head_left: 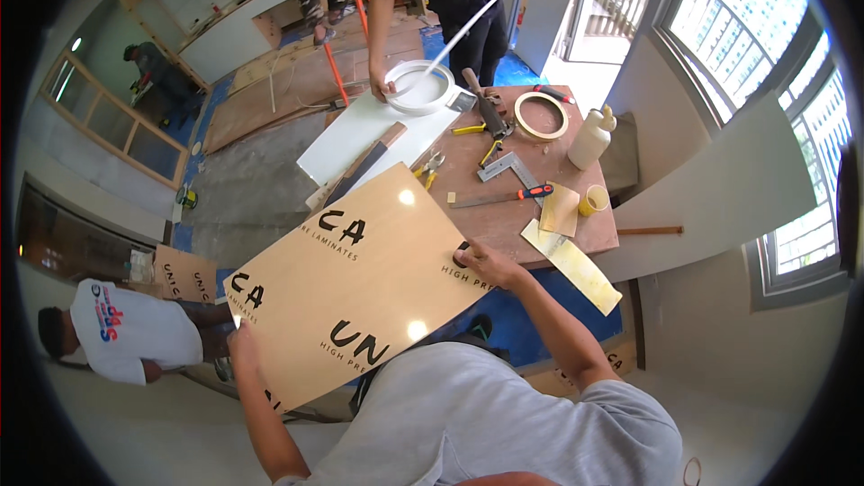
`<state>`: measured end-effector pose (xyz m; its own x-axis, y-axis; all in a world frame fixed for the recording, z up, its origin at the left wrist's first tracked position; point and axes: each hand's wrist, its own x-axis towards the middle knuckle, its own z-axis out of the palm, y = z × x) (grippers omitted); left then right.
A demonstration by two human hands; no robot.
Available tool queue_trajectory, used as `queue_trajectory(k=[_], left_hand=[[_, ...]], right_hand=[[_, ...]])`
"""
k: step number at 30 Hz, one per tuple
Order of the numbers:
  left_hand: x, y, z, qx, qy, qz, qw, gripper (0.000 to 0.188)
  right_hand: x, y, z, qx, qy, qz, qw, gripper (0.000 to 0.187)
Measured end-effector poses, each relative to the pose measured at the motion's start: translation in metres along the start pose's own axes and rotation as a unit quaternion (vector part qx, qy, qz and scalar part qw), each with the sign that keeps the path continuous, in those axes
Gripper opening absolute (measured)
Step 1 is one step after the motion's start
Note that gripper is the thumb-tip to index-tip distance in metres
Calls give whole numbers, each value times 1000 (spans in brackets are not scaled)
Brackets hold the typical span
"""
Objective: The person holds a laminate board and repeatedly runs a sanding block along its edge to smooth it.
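A large tan laminate sheet [351, 283] with dark printing lies across the front of my body, tilted, between my two hands. My left hand [241, 346] grips its left edge. On the right edge, my right hand [489, 263] is closed with the thumb on top and the other fingers mostly hidden beneath. Beyond the sheet's far edge are yellow-handled pliers [434, 164], a metal square [510, 167] and a tool with an orange and black handle [535, 192] on a brown worktable [589, 232].
Across the table, another person's hand [382, 81] holds a white coil [441, 101] over a white panel [360, 137]. A tape roll [564, 122], a white bottle [589, 141] and a yellow cup [595, 199] stand to the right. A person in white [135, 333] is at left.
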<state>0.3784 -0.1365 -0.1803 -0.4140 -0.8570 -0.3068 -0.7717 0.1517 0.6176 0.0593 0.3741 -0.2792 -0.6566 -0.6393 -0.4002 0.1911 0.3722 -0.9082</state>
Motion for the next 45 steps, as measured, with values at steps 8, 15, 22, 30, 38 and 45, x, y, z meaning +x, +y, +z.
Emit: queue_trajectory(k=[8, 15, 22, 30, 38, 45], left_hand=[[-35, -106, -5, -360, 34, -75, 929, 50], [-34, -97, 58, -458, -50, -65, 885, 48], [-83, -177, 63, -518, -200, -173, 813, 49], [-94, -190, 74, -530, -181, -254, 789, 38], [-79, -274, 58, -512, -363, -313, 713, 41], [-68, -359, 59, -556, -491, -308, 596, 48]], right_hand=[[5, -4, -1, 13, -94, -47, 994, 65], [-10, -22, -30, 108, -121, -74, 984, 59], [-23, -187, 42, 147, -172, -341, 912, 81], [-31, -307, 155, 108, -108, -297, 943, 74], [4, -352, 279, -6, 90, -467, 879, 68], [-13, -381, 345, 64, -110, -458, 880, 61]])
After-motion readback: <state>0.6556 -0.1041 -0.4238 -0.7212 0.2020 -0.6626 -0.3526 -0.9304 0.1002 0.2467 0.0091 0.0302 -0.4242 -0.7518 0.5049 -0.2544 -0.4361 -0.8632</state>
